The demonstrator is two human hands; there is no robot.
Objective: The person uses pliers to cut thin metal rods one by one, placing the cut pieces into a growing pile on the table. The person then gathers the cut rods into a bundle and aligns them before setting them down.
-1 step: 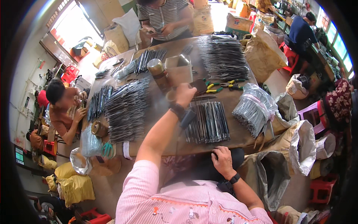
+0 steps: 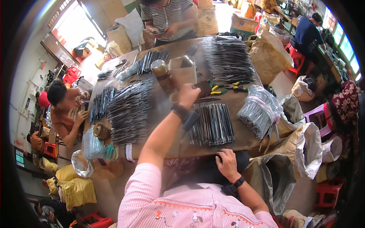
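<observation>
My left hand reaches over the table, its fingers closed. What they hold, if anything, I cannot make out. A dark flat square piece lies right beside its fingertips. Just beyond the hand are a translucent plastic container and a tall brown and gold canister. Nearer me, a row of thin dark metal rods lies side by side, below my left wrist. My right hand rests on my dark-trousered leg at the table's near edge, fingers loosely spread and holding nothing.
Large rod piles lie left, another far right. Yellow-handled pliers lie beside a plastic-wrapped rod bundle. Teal scissors sit at the near left edge. Co-workers sit around; open sacks stand right.
</observation>
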